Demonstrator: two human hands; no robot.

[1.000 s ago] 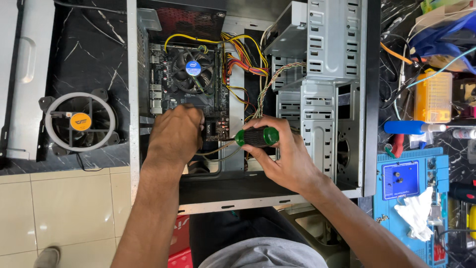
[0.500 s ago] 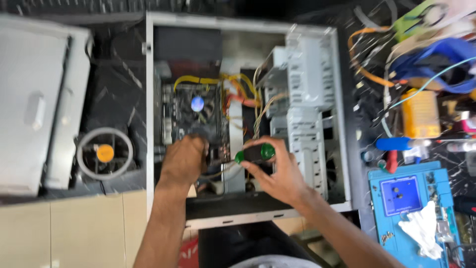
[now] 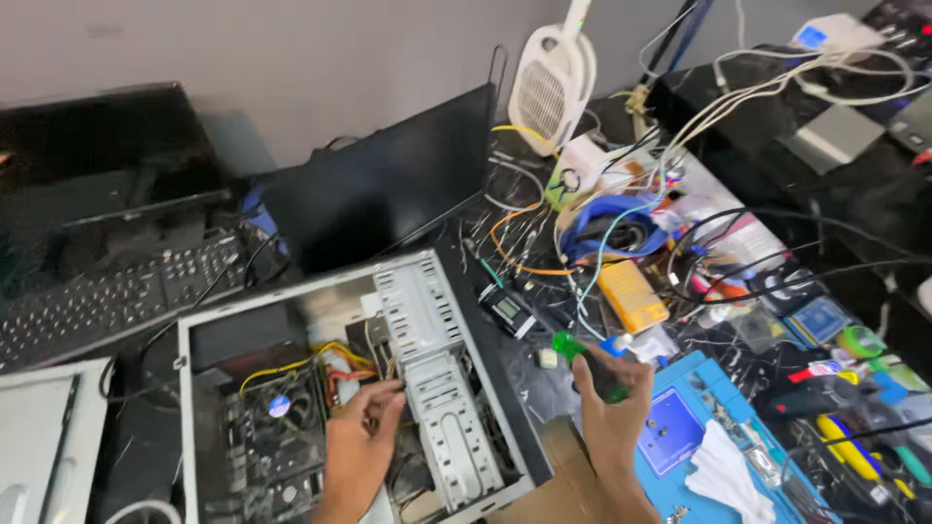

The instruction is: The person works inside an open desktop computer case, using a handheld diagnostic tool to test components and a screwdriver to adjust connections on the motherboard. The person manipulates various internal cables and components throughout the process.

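Right hand (image 3: 612, 412) is gripping the green-handled screwdriver (image 3: 587, 366), axis tilting up-left, outside the open grey metal computer case (image 3: 427, 320); left hand (image 3: 359, 451), fingers loosely curled and empty, is reaching inside it.

The case (image 3: 427, 320) at lower centre is bare, dull grey sheet metal, its drive cage punched with slots. The screwdriver (image 3: 587, 364) in the right hand (image 3: 612, 417) has a glossy, translucent green plastic handle. At lower right, the mat (image 3: 680, 427) looks like matt blue rubber, though blur leaves that unsure; the cloth (image 3: 723, 475) on it is soft, white and crumpled. The black desktop (image 3: 524, 374) is polished and flecked like stone.
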